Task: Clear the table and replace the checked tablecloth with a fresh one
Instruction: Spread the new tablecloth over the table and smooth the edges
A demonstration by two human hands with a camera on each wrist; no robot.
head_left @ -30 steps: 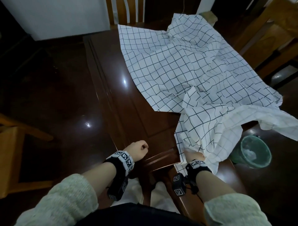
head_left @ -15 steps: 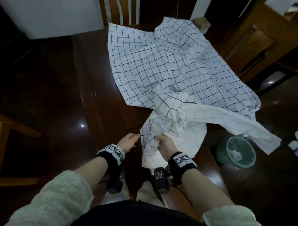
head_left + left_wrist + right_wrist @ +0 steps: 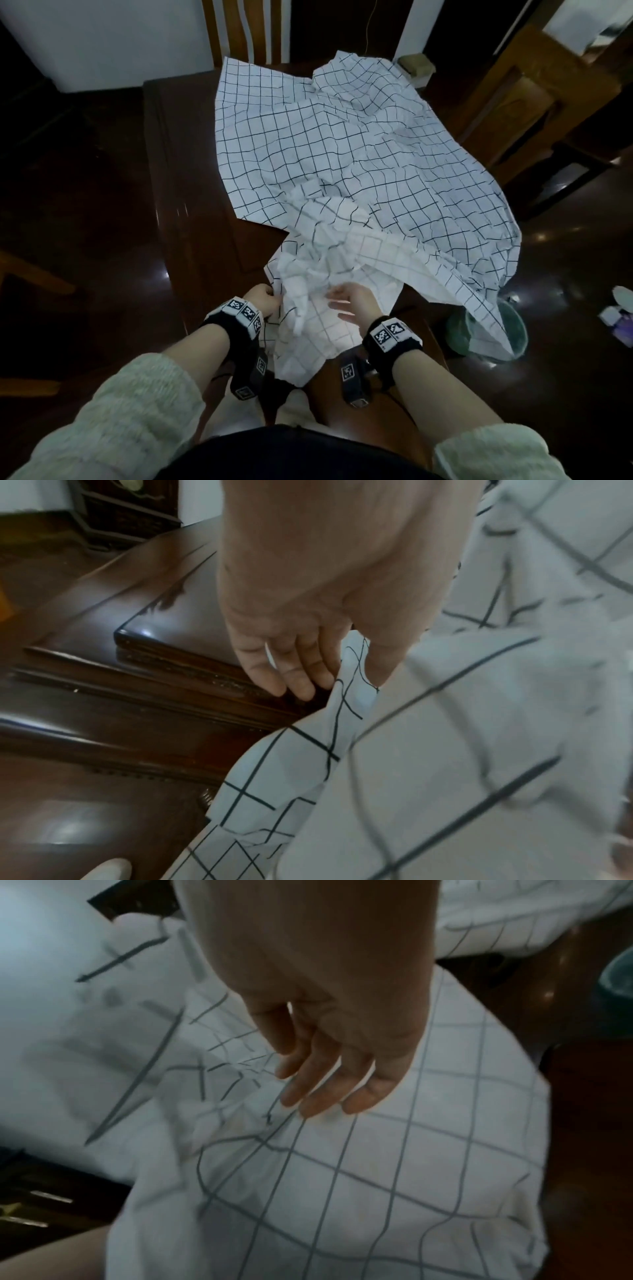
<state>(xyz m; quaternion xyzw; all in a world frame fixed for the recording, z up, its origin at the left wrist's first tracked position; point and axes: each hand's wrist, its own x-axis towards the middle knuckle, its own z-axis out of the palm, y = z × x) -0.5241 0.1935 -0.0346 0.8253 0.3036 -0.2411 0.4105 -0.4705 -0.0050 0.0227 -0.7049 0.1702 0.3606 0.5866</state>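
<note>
Checked tablecloth (image 3: 359, 144), white with a dark grid, lying rumpled over the far and right parts of a dark wooden table (image 3: 191, 212), whose left strip and near-left corner are bare; the cloth's near portion is gathered into a crumpled bunch at the table's near edge and hangs down toward the person, while its right corner droops off the table and covers part of a green waste bin (image 3: 513, 329) on the floor. Left hand (image 3: 262, 301), at the left side of the bunch: the wrist view shows a fold of the cloth (image 3: 346, 712) pinched between the thumb and the side of the fingers (image 3: 298, 683), directly above the table's moulded edge (image 3: 164, 669). Right hand (image 3: 356, 303), over the hanging cloth just right of the bunch: fingers (image 3: 318, 1091) extended, slightly spread, gripping nothing; their tips appear to graze the fabric (image 3: 377, 1164), though motion blur leaves contact uncertain. Both wrists carry black bands with square printed markers. Chair backs are cut off by the frame at the far side (image 3: 246, 31) and at the far right (image 3: 534, 96). Small pale objects (image 3: 616, 308) on the floor at the right edge are too small and blurred to identify. The cloth's far edge and the tabletop beneath it are hidden.
</note>
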